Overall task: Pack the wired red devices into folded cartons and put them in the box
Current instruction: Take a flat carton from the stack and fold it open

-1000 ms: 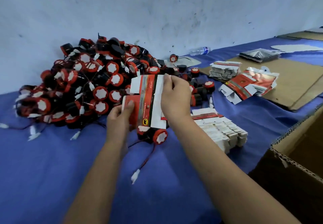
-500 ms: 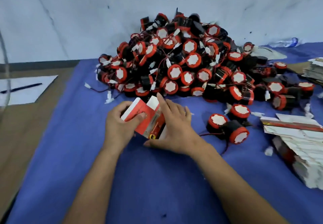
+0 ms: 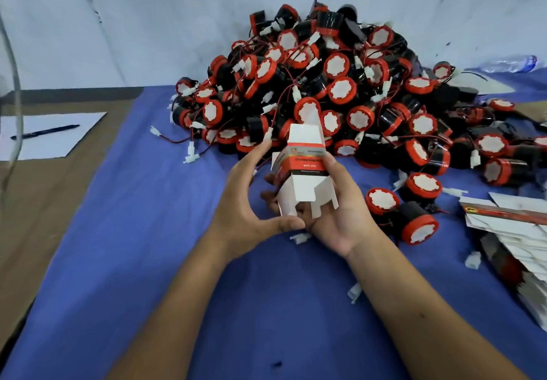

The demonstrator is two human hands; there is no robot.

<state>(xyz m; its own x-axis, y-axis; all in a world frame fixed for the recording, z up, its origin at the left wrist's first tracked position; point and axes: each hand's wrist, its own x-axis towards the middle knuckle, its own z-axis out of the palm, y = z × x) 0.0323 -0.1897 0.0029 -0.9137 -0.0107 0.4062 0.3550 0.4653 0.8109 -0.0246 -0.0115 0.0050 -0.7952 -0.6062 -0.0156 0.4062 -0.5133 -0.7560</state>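
Both hands clamp one carton (image 3: pixel 305 169): left hand (image 3: pixel 248 202) at its side, right hand (image 3: pixel 340 216) beneath. End flaps are unfolded. Squeezing may crush it; wires from the device pile (image 3: pixel 340 89) just behind may snag the flaps.

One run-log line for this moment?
stage: folding carton | left hand: holds carton | right hand: holds carton | devices: piled behind

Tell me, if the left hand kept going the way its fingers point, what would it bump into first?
Probably the heap of red-and-black wired devices just beyond the left hand, likely a white connector at its near edge, though depth is unclear.
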